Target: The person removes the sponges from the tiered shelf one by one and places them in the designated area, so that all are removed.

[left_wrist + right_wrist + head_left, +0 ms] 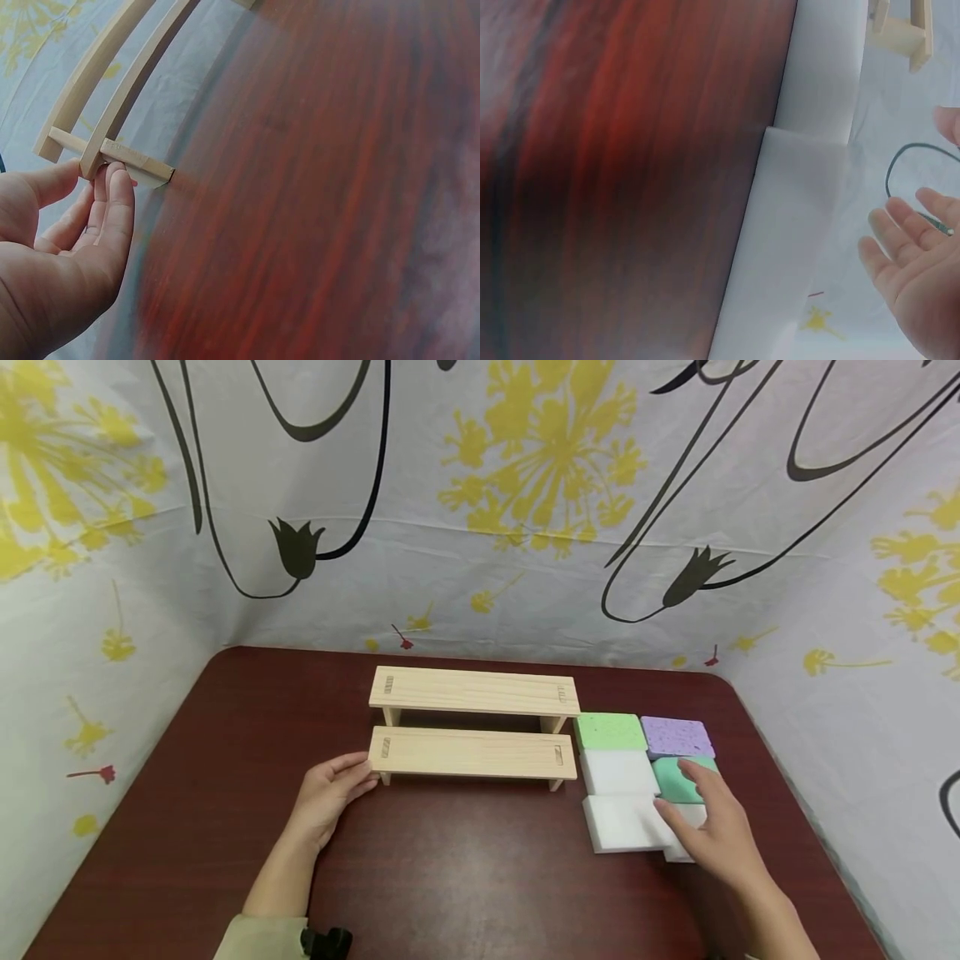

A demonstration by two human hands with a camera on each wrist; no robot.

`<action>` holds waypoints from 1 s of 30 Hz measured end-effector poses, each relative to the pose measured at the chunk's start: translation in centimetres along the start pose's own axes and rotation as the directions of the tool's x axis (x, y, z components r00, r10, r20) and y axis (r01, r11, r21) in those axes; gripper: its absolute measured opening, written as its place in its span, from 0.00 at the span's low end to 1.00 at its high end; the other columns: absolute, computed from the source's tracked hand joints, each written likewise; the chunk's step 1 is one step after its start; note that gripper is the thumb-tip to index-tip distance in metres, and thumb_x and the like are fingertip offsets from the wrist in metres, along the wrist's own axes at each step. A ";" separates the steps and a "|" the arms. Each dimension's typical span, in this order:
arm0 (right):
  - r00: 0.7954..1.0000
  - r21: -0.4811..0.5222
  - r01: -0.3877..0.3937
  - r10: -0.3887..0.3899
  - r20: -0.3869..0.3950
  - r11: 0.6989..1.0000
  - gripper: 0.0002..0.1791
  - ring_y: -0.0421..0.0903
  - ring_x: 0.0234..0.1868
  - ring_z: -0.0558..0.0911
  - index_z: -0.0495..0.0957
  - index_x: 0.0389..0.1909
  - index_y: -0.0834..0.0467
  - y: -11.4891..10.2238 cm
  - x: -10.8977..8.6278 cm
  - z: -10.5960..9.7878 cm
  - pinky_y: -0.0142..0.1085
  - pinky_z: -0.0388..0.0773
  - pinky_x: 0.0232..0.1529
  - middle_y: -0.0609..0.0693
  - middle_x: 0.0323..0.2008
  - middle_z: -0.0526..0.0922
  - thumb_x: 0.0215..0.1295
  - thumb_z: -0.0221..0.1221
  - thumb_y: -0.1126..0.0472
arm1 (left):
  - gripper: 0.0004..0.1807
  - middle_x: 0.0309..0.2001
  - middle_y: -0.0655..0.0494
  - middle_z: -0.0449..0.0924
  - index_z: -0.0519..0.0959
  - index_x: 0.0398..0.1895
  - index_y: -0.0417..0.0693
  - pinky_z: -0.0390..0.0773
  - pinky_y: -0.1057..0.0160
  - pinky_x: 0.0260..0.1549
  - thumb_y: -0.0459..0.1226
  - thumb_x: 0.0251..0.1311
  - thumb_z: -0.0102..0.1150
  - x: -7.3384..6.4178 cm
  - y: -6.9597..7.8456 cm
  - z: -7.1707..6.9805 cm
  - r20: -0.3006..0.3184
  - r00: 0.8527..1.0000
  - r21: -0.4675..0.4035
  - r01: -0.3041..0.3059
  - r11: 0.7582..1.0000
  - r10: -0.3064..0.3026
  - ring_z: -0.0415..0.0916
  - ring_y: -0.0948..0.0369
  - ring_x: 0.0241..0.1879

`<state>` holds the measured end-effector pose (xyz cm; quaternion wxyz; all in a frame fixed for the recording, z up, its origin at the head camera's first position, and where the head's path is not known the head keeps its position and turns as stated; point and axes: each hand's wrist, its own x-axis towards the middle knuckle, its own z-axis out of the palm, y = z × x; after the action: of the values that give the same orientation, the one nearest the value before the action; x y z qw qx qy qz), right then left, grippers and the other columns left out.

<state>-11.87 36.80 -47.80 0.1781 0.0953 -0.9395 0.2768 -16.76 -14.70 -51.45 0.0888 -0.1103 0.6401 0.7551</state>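
A pale wooden two-step rack point(472, 752) stands on the table, its rear board point(472, 691) higher than the front one. My left hand point(330, 797) pinches the left end of the front board, with thumb and fingertips on either side of it in the left wrist view. Over the sponges at the right hovers my right hand point(716, 827), fingers spread and holding nothing. Beneath and beside it lie a light green sponge point(611, 732), a purple sponge point(678, 737), a teal sponge point(675, 779) and several white sponges point(624, 825). The hand partly hides the teal one and the nearest white one.
The dark red-brown table point(465, 877) runs under everything. Patterned white cloth point(420, 543) hangs behind it and at both sides. The sponges sit close together in two columns against the rack's right end.
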 end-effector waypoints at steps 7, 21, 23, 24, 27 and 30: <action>1.000 -0.013 0.022 -0.022 0.009 1.000 0.38 0.65 0.61 0.71 0.69 0.66 0.68 -1.0 0.7 0.5 0.44 0.69 0.63 0.66 0.61 0.74 0.56 0.73 0.63 | 0.24 0.53 0.41 0.80 0.67 0.67 0.25 0.83 0.66 0.51 0.29 0.73 0.55 0.0 0.0 0.0 0.000 1.000 0.004 -0.003 1.000 0.003 0.83 0.66 0.43; 0.998 0.062 0.063 -0.063 0.011 0.996 0.38 0.64 0.61 0.72 0.68 0.68 0.68 -3.6 2.2 2.5 0.60 0.71 0.53 0.65 0.62 0.74 0.57 0.72 0.64 | 0.24 0.53 0.42 0.80 0.67 0.67 0.25 0.83 0.66 0.51 0.30 0.73 0.55 0.0 0.0 -0.1 0.000 1.000 0.003 0.001 1.000 -0.001 0.83 0.66 0.43; 0.997 0.068 0.071 -0.072 0.008 0.995 0.37 0.63 0.61 0.73 0.69 0.67 0.68 -4.0 2.5 2.8 0.58 0.72 0.53 0.65 0.62 0.75 0.58 0.71 0.65 | 0.24 0.52 0.42 0.80 0.67 0.67 0.25 0.83 0.66 0.50 0.30 0.73 0.55 0.0 0.0 -0.1 0.000 1.000 0.002 0.001 1.000 -0.001 0.83 0.66 0.43; 0.997 0.072 0.077 -0.077 0.005 0.994 0.37 0.63 0.61 0.74 0.69 0.67 0.68 -4.2 2.6 3.0 0.55 0.73 0.53 0.64 0.61 0.75 0.58 0.71 0.65 | 0.24 0.52 0.43 0.81 0.67 0.67 0.25 0.83 0.66 0.50 0.30 0.73 0.55 0.0 0.0 -0.1 0.000 1.000 0.001 0.002 1.000 -0.002 0.83 0.66 0.43; 0.996 0.079 0.091 -0.091 -0.007 0.993 0.36 0.61 0.59 0.75 0.69 0.67 0.67 -4.7 2.9 3.4 0.41 0.73 0.55 0.64 0.61 0.76 0.58 0.71 0.65 | 0.24 0.51 0.43 0.81 0.67 0.67 0.25 0.84 0.66 0.50 0.29 0.73 0.55 0.1 -0.1 0.0 0.002 1.000 -0.003 -0.001 1.000 0.001 0.83 0.66 0.43; 0.995 0.095 0.098 -0.097 -0.010 0.991 0.36 0.60 0.60 0.75 0.69 0.67 0.67 -5.0 3.2 3.7 0.26 0.67 0.57 0.63 0.61 0.76 0.58 0.71 0.66 | 0.24 0.50 0.44 0.82 0.67 0.67 0.24 0.84 0.66 0.50 0.29 0.73 0.55 0.1 -0.1 0.0 0.001 1.000 -0.007 -0.003 1.000 0.003 0.83 0.66 0.43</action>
<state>-14.42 30.32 -47.03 0.1894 0.1485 -0.9189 0.3124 -16.81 -14.73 -51.56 0.0878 -0.1093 0.6377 0.7574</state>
